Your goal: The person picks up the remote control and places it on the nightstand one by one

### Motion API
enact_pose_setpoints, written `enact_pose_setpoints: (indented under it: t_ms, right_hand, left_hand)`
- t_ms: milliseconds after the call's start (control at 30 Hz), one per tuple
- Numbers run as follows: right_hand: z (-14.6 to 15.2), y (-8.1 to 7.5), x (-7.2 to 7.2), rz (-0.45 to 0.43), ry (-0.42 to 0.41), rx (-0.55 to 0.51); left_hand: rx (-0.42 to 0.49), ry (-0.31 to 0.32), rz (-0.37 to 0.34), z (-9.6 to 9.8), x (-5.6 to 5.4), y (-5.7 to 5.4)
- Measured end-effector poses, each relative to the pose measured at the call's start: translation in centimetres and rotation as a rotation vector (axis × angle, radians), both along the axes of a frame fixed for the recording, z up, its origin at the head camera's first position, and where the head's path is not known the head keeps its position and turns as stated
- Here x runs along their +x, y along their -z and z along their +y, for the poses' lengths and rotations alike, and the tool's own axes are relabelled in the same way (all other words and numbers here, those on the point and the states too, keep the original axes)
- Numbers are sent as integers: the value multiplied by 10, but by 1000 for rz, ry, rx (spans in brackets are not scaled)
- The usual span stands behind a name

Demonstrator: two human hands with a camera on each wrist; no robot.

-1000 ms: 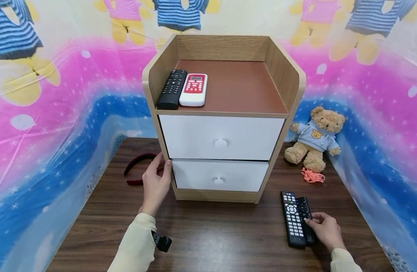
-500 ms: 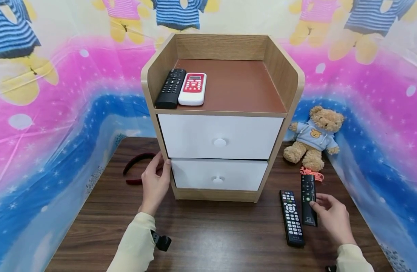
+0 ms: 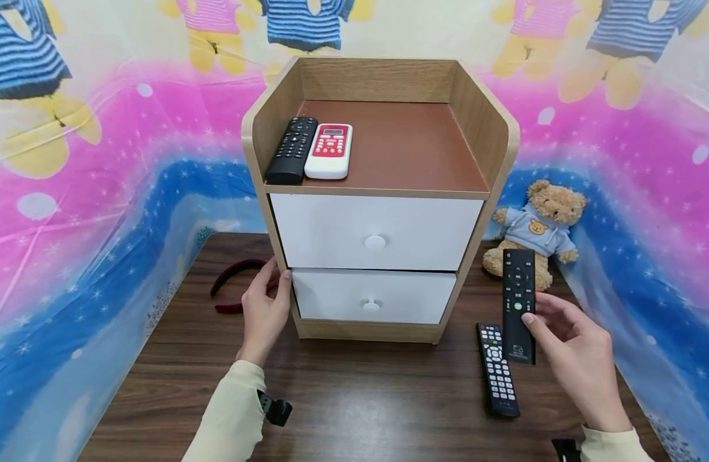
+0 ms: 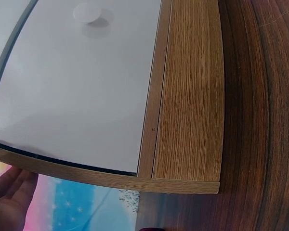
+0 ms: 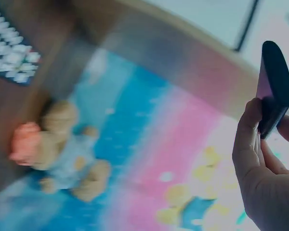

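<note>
My right hand [image 3: 582,353] pinches a black remote control [image 3: 518,308] between thumb and fingers, raised above the table with its buttons facing me. The right wrist view shows that remote [image 5: 275,86] edge-on. On the table just left of it lies a second black remote [image 3: 497,378] with white buttons. My left hand [image 3: 265,314] grips the left edge of a small wooden cabinet [image 3: 366,332], thumb at the front edge and fingers along the side; in the left wrist view these fingers [image 4: 20,187] touch the side panel. Both white drawers [image 3: 325,234] look closed.
On the cabinet's top shelf, a black remote [image 3: 290,151] and a white remote with a red face [image 3: 329,152] lie side by side. A teddy bear [image 3: 541,221] sits to the right. A dark red band [image 3: 233,279] lies behind my left hand. Printed cloth surrounds the table.
My right hand has lifted the black remote from beside the white-buttoned one, moving it up and forward in front of the bear. My left hand has stayed at the cabinet.
</note>
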State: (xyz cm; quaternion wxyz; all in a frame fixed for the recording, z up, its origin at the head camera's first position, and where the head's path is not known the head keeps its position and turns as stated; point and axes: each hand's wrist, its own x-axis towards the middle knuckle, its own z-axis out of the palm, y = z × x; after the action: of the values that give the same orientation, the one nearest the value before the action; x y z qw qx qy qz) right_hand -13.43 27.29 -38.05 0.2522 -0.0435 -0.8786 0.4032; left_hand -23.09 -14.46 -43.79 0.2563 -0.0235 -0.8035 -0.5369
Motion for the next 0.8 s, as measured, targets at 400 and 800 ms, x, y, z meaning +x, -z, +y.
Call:
enact_pose_setpoints:
  t_ms: [400, 800]
  right_hand:
    - [-54, -79, 8, 177, -179, -83]
    - [-102, -144, -41, 168, -331, -113]
  left_hand:
    - [12, -3, -4, 0, -1, 2]
    - [21, -6, -12, 2, 0, 0]
